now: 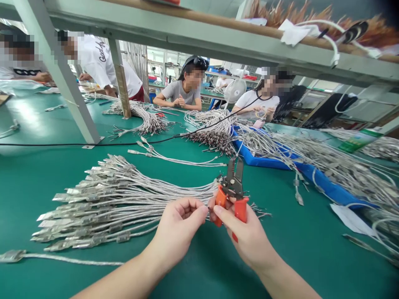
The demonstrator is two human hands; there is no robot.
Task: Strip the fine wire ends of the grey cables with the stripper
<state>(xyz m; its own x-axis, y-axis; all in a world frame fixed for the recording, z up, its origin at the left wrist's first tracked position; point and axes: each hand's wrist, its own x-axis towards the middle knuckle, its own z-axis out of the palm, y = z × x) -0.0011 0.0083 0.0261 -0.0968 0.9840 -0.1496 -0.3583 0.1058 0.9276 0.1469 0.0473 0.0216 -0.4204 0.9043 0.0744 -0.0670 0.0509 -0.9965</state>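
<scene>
My right hand (249,234) is closed around wire strippers (234,182) with orange-red handles; the dark jaws point away from me and stand slightly apart. Just to its left, my left hand (179,222) pinches a cable's dark end between thumb and fingers, and the fingertips of both hands nearly meet. A grey cable (75,261) with a clear-covered connector runs in from the left and vanishes behind my left forearm. Beyond my hands lies a large fanned bundle of cables (124,199), connectors to the left and thin wire ends to the right.
Several loose cables (174,159) lie behind the bundle. Blue trays (264,162) heaped with cables stand at the right, near a white paper scrap (352,218). A black cord (124,144) crosses the green table. A metal post (67,83) rises at left; co-workers sit opposite.
</scene>
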